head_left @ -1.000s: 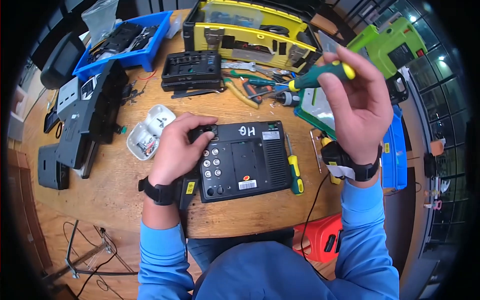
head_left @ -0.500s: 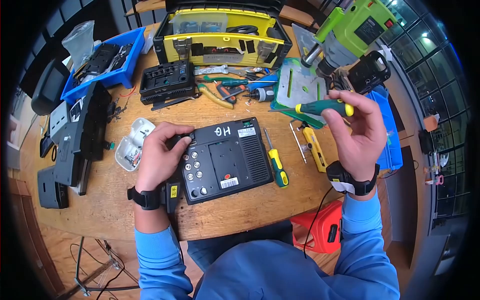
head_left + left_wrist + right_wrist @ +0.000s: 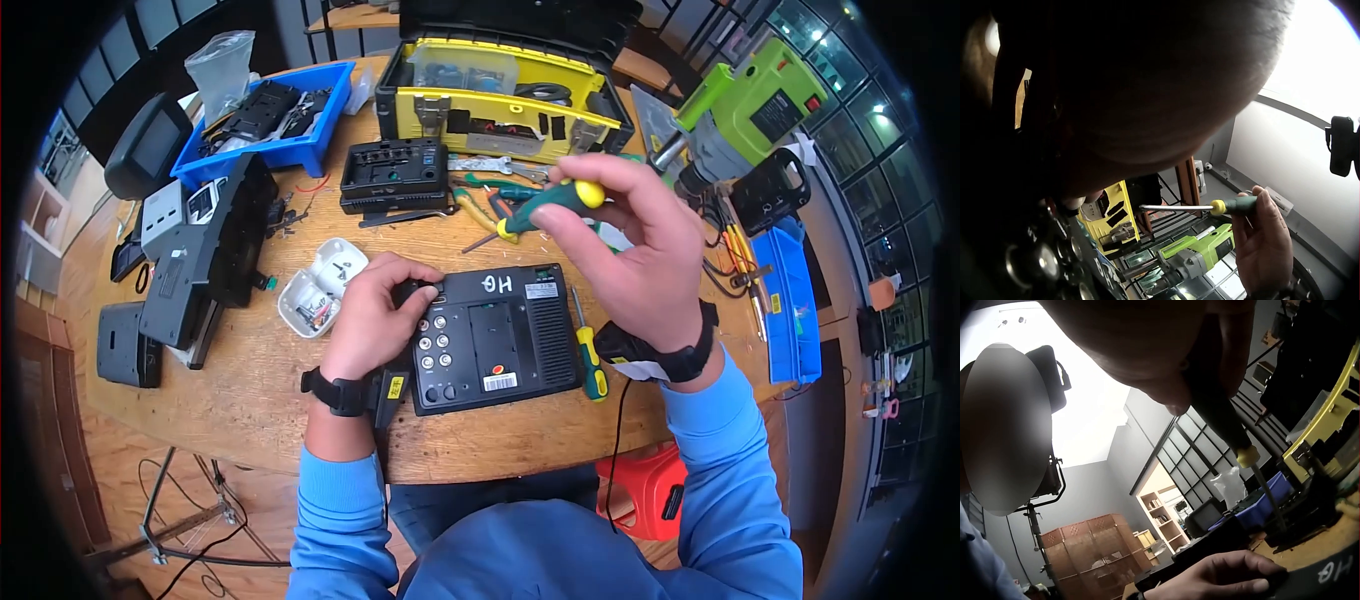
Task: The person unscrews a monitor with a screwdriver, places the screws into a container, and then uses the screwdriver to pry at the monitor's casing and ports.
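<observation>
A flat black electronic device (image 3: 475, 335) marked HQ lies on the wooden table, showing round metal connectors, a vented strip and a barcode label. My left hand (image 3: 372, 312) holds its upper left corner, thumb and forefinger at the edge; the other fingers are hidden. Raised above the device's upper right, my right hand (image 3: 645, 260) grips a screwdriver (image 3: 550, 212) with a dark green and yellow handle. Its metal shaft, apart from the device, shows plainly in the left wrist view. A second screwdriver (image 3: 590, 365), yellow and green, lies along the device's right side.
An opened white case (image 3: 322, 288) with small screws sits left of the device. Behind stand a black housing (image 3: 395, 175), pliers (image 3: 475, 217) and a yellow toolbox (image 3: 505, 125). Blue bins (image 3: 790, 300) flank the work; a green drill (image 3: 765, 100) stands at back right.
The right hand has moved left with the screwdriver, whose tip now points lower left. The left hand keeps its place at the device's corner, while the head view has shifted.
</observation>
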`<state>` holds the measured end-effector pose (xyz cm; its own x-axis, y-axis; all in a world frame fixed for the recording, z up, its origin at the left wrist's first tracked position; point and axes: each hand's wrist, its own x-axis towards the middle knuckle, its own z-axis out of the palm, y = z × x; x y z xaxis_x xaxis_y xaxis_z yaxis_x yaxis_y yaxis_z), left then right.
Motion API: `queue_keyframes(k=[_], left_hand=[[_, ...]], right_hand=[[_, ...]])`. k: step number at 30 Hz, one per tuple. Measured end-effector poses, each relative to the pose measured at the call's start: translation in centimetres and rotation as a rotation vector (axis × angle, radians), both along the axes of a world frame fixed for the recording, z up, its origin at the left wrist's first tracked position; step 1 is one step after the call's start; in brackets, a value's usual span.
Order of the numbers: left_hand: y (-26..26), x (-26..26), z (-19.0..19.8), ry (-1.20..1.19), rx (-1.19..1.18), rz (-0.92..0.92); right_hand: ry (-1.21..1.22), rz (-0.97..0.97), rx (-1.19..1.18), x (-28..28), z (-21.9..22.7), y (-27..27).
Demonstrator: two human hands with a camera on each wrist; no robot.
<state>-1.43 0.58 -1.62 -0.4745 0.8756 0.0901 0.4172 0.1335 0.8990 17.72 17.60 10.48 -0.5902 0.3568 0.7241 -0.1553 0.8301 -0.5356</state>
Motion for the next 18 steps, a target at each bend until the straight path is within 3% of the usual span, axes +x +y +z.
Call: queue_keyframes(k=[7, 18], left_hand=[[-0.1, 0.1, 0.0, -0.01, 0.046, 0.004], [-0.1, 0.0, 0.1, 0.029, 0.041, -0.002]], right_hand=[[-0.025, 0.09, 0.005, -3.0, -0.5, -0.6], [-0.117, 0.032, 0.14, -3.1, -0.4, -1.0]])
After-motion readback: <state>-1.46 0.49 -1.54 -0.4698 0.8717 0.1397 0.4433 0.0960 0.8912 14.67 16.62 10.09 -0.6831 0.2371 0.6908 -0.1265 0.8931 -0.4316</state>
